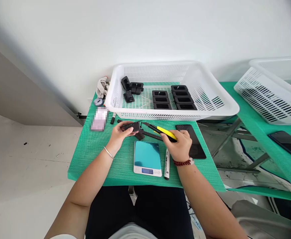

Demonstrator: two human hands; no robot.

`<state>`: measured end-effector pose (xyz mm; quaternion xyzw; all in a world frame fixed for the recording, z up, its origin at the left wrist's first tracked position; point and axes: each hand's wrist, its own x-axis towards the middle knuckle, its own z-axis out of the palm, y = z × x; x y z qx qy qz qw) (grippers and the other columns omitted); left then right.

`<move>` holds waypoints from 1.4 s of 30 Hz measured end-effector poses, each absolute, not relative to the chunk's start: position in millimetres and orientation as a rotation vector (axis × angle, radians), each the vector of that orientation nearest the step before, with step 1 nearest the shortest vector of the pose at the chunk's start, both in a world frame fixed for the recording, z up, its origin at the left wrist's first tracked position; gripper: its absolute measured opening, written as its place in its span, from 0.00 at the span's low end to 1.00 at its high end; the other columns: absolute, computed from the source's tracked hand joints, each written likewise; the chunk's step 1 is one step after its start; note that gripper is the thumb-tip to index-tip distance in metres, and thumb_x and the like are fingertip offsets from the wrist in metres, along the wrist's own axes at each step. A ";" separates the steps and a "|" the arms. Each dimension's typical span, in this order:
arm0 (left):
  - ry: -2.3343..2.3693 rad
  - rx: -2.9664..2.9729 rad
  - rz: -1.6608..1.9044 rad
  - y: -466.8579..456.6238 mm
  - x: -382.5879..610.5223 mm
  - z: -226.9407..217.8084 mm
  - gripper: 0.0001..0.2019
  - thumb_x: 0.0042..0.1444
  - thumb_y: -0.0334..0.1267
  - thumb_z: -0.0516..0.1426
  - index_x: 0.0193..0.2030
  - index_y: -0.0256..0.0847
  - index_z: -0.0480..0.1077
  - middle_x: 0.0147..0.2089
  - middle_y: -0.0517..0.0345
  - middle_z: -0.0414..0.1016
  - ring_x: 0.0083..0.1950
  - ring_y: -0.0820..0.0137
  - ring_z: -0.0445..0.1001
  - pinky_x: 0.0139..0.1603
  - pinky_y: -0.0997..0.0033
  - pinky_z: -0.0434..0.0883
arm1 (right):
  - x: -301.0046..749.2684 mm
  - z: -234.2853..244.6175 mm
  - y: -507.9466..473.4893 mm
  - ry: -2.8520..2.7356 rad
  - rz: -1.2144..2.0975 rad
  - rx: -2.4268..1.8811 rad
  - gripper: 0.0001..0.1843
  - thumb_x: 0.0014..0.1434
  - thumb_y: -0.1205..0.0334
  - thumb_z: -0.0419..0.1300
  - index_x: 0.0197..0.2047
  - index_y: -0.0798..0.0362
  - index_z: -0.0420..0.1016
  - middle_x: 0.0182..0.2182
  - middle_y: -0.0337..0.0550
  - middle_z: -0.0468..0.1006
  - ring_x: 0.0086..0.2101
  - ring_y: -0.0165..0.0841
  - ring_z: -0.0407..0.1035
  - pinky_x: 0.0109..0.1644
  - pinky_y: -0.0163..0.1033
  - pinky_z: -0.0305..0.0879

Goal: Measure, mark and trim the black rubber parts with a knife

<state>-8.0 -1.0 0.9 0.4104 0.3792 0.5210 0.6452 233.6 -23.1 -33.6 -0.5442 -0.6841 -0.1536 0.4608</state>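
Note:
My left hand (121, 133) is closed around a small black plastic part (135, 126), held above the table behind the scale. In my right hand (179, 144) is a yellow and black utility knife (165, 132). Its blade end points left and sits close to the part's right edge; whether they touch I cannot tell. Beneath the part lies another dark piece (140, 135), partly hidden. A dark strip (151, 135) runs under the knife. The digital scale (147, 156) in front of my hands reads about 0.0.
A white plastic basket (217, 99) behind my hands holds several black parts (160, 99). On the green table (90, 162) are a white marker (167, 164), a black tablet-like slab (197, 149), a black cap-like piece (113, 118) and a cloth (102, 87). Another basket (267, 96) stands right.

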 end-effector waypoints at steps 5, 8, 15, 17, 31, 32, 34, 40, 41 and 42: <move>0.868 0.907 1.199 -0.9 -8.0 1.5 0.20 0.44 0.41 0.68 0.44 0.37 0.72 0.39 0.52 0.80 0.38 0.59 0.81 0.43 0.59 0.77 | 232.4 -32.3 -23.8 -1.725 -0.288 -1.382 0.14 0.54 0.50 0.62 0.28 0.52 0.74 0.18 0.40 0.72 0.22 0.32 0.61 0.31 0.41 0.63; 0.875 0.890 1.209 -1.0 -7.6 2.1 0.20 0.44 0.41 0.68 0.43 0.37 0.72 0.38 0.52 0.80 0.38 0.59 0.81 0.42 0.59 0.77 | 232.9 -32.4 -23.6 -1.727 -0.285 -1.400 0.14 0.54 0.49 0.62 0.28 0.52 0.74 0.18 0.40 0.71 0.22 0.32 0.61 0.33 0.42 0.63; 0.867 0.903 1.157 -1.1 -6.8 0.6 0.20 0.43 0.40 0.68 0.43 0.36 0.72 0.38 0.51 0.80 0.36 0.58 0.81 0.42 0.55 0.77 | 234.0 -33.2 -23.7 -1.680 -0.255 -1.497 0.15 0.54 0.48 0.61 0.28 0.51 0.73 0.19 0.41 0.71 0.24 0.34 0.62 0.32 0.42 0.62; 0.871 0.885 1.172 -0.2 -7.4 0.3 0.20 0.43 0.41 0.68 0.43 0.36 0.72 0.38 0.51 0.80 0.36 0.59 0.81 0.42 0.57 0.77 | 233.7 -32.8 -23.9 -1.700 -0.256 -1.480 0.15 0.54 0.48 0.61 0.28 0.51 0.73 0.19 0.41 0.72 0.24 0.34 0.62 0.33 0.42 0.62; 0.838 0.825 1.156 -1.1 -6.7 0.7 0.20 0.43 0.40 0.68 0.42 0.36 0.71 0.37 0.51 0.80 0.35 0.60 0.81 0.40 0.60 0.77 | 233.6 -32.7 -23.4 -1.704 -0.270 -1.426 0.14 0.54 0.49 0.62 0.28 0.51 0.73 0.19 0.40 0.72 0.23 0.33 0.62 0.30 0.41 0.62; 0.832 0.810 1.168 -0.8 -7.1 0.6 0.19 0.43 0.40 0.68 0.42 0.36 0.71 0.37 0.52 0.80 0.35 0.60 0.81 0.40 0.61 0.77 | 233.6 -32.7 -23.5 -1.712 -0.270 -1.407 0.14 0.54 0.49 0.62 0.28 0.51 0.73 0.18 0.40 0.72 0.23 0.33 0.62 0.30 0.41 0.62; 0.819 0.788 1.188 0.3 -8.1 -0.5 0.19 0.44 0.39 0.67 0.43 0.37 0.71 0.38 0.52 0.80 0.35 0.61 0.81 0.40 0.62 0.77 | 233.5 -32.6 -23.9 -1.726 -0.261 -1.388 0.13 0.54 0.50 0.62 0.28 0.51 0.73 0.18 0.40 0.72 0.22 0.33 0.61 0.30 0.41 0.63; 0.819 0.709 1.194 2.9 -10.9 -5.4 0.16 0.48 0.44 0.65 0.40 0.38 0.73 0.40 0.51 0.80 0.38 0.64 0.81 0.41 0.66 0.75 | 232.9 -31.2 -25.1 -1.762 -0.200 -1.417 0.14 0.53 0.49 0.62 0.27 0.51 0.73 0.19 0.40 0.71 0.24 0.33 0.61 0.32 0.42 0.62; 0.814 0.687 1.188 2.7 -10.8 -5.4 0.16 0.48 0.45 0.65 0.40 0.38 0.73 0.40 0.51 0.80 0.39 0.64 0.81 0.39 0.67 0.75 | 232.8 -31.0 -25.1 -1.768 -0.199 -1.418 0.15 0.53 0.48 0.62 0.27 0.51 0.73 0.19 0.40 0.71 0.24 0.33 0.61 0.31 0.42 0.62; 0.807 0.670 1.176 2.4 -10.5 -5.1 0.17 0.48 0.47 0.64 0.41 0.38 0.73 0.41 0.51 0.80 0.39 0.64 0.80 0.37 0.68 0.75 | 232.8 -30.9 -25.0 -1.767 -0.201 -1.420 0.15 0.53 0.48 0.62 0.27 0.51 0.73 0.19 0.40 0.71 0.24 0.33 0.61 0.32 0.42 0.62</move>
